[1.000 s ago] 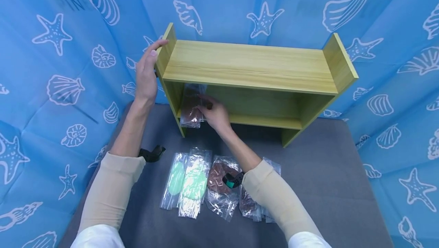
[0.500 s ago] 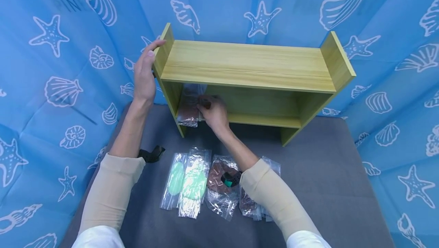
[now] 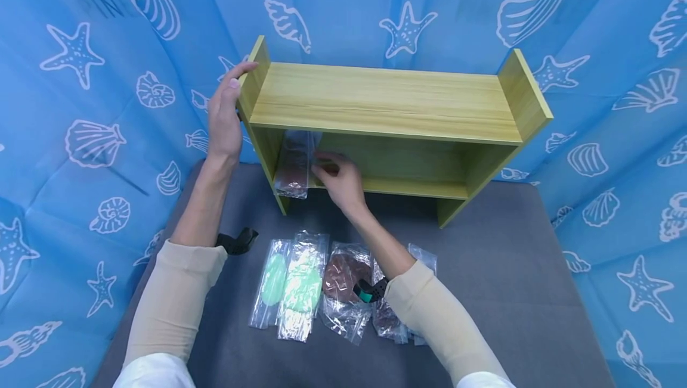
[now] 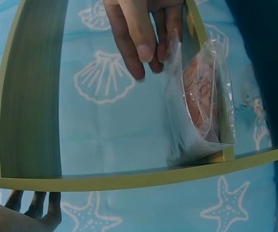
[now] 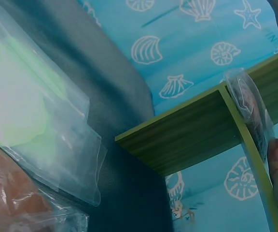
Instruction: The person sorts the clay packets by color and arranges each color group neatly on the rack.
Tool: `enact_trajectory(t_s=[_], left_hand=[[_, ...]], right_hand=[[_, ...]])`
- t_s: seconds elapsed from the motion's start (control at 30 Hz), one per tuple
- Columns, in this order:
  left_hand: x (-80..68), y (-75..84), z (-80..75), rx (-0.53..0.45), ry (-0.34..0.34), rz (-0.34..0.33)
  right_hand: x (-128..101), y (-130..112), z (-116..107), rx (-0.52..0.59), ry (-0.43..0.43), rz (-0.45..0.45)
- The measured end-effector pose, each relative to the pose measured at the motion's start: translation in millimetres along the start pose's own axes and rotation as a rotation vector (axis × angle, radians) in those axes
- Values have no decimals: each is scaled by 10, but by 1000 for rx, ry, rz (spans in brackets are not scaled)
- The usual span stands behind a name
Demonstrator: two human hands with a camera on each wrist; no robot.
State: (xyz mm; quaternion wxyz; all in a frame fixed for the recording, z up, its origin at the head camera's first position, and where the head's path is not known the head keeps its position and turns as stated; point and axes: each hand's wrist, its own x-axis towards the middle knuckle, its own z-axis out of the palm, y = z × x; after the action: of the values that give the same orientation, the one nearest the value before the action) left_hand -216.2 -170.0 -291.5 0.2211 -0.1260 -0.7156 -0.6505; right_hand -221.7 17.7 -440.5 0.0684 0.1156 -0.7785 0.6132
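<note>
1. The clear plastic bag with reddish-brown contents [image 3: 292, 164] sits at the left end of the yellow wood-grain lower board [image 3: 413, 189], its near end overhanging the front edge; a brush there could tip it off.
2. The right hand [image 3: 343, 182], fingers loosely bent at the bag's right edge without a clear pinch, could drag the thin plastic along when withdrawing, if it clings.
3. The left hand [image 3: 224, 126] rests, fingers mostly straight, against the yellow side panel [image 3: 257, 87]; pushing too hard could shift the shelf.
</note>
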Motion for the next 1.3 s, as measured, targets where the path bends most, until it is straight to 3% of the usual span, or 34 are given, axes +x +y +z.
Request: enact_trajectory(t_s=[0.23,0.57,0.77,0.97,1.3], left_hand=[[15,-27,-4,12,5,-1],[134,-321,-90,-28,2,-3],[76,-170,-46,-52,-3,4],[18,-11,-13,-38,0,-2],[111,-283,-78,-108,0,-37]], right_hand=[[-127,-16,-61,88,-13,-9],[-351,-47,-272,156,-23,23],[-547,-197,-509,192,-3,62],[-688,85,-671,214,27,51],[-941,220,-926,225,34,29]])
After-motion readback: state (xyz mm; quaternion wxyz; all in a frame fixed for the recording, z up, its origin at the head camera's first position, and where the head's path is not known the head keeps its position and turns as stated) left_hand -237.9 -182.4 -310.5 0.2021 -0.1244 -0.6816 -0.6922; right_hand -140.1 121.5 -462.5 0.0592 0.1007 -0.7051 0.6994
